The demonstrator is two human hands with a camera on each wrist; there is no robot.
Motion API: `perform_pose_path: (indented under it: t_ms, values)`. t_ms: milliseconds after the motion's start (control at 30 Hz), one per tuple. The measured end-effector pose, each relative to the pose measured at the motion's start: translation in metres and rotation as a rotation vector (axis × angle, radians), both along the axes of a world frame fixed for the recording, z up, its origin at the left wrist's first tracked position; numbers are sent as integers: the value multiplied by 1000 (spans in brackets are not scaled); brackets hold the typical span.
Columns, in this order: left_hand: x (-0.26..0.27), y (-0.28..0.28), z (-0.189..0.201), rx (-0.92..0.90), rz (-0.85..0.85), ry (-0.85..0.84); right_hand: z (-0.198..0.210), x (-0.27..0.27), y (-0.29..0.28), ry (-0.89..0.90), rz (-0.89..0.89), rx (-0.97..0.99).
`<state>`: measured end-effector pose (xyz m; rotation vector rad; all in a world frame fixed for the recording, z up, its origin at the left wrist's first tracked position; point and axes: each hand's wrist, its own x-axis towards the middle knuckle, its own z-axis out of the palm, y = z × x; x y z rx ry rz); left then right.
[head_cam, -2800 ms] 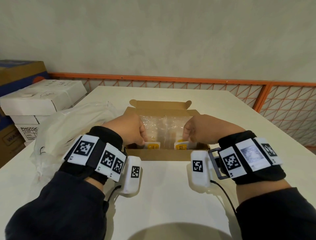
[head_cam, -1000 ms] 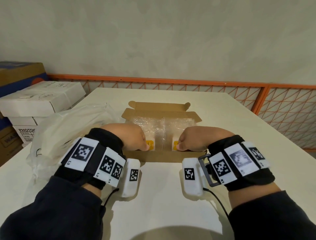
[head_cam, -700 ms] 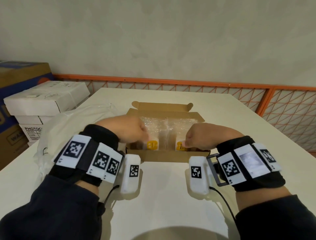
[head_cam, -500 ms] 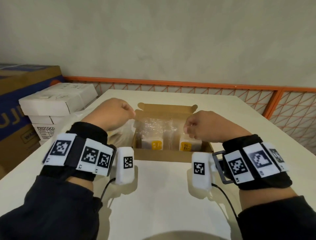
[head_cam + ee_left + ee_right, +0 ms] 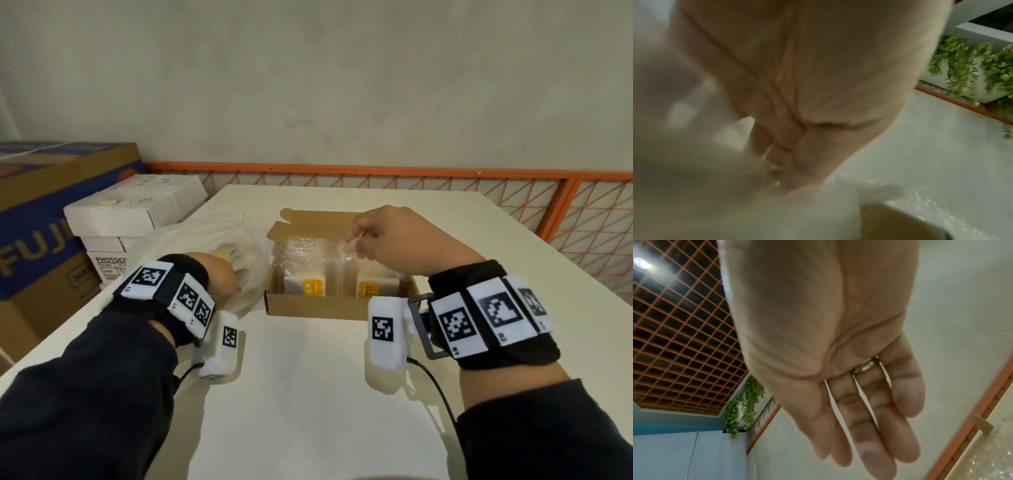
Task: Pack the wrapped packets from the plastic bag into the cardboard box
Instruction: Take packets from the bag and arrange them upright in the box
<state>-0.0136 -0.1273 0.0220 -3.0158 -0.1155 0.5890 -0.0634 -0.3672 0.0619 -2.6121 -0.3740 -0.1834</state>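
The open cardboard box [image 5: 315,308] sits mid-table. Two wrapped packets with yellow labels, the left packet [image 5: 305,282] and the right packet [image 5: 371,286], stand side by side inside it under clear wrap. To the box's left lies the crumpled clear plastic bag [image 5: 205,240], and a yellow bit of another packet [image 5: 222,255] shows through it. My left hand [image 5: 224,277] is at the bag's mouth. In the blurred left wrist view the fingers [image 5: 777,162] disappear into the film. My right hand [image 5: 373,236] hovers above the box, and its fingers [image 5: 869,434] are relaxed and hold nothing.
The white table [image 5: 308,394] has bare room in front of the box. Stacked white cartons [image 5: 137,209] and a large blue-and-brown carton [image 5: 41,222] stand off the table's left edge. An orange mesh railing [image 5: 376,170] runs behind and to the right.
Both hands let go of the packets in the box and lifted. My left hand swung left and came down at the plastic bag. My right hand rose over the box.
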Motion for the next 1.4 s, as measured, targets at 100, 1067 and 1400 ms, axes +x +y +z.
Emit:
perform_pose_path:
  t_ms: [100,1067,1400]
  values:
    - [-3,-1,4,-13,6,-26,1,-1,-1,-2,8,24]
    - [-23,-83,31,-1628,-61,-728,-12,10,6,-163,47,465]
    - [-15,-81,31,-1912,92,-223,-26,25,1,-597,-82,213]
